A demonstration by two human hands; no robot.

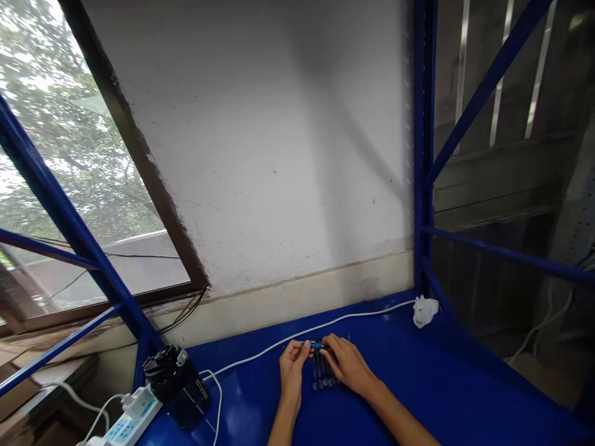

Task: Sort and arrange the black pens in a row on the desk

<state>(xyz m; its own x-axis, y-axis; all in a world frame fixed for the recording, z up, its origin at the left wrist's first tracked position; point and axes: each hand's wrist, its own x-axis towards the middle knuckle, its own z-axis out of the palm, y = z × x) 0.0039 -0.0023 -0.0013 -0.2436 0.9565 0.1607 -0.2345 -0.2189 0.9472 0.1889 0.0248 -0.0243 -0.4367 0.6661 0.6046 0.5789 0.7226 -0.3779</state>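
Between my two hands a slim pen (317, 345) with a blue middle is held sideways, just above the blue tabletop (260, 396). My left hand (292, 367) pinches its left end between thumb and fingers. At the other end, the fingers of my right hand (348, 364) are closed on the same pen and partly hide it. Right under the hands lies a row of several dark pens (320, 376), side by side, with clear ends pointing toward me. My right hand covers some of that row.
A white cable (297, 336) runs across the back of the table. To the left stand a black lidded container (179, 390) and a white power strip (132, 418). Crumpled white tissue (424, 311) lies at the back right. Blue frame posts (422, 155) rise at both sides.
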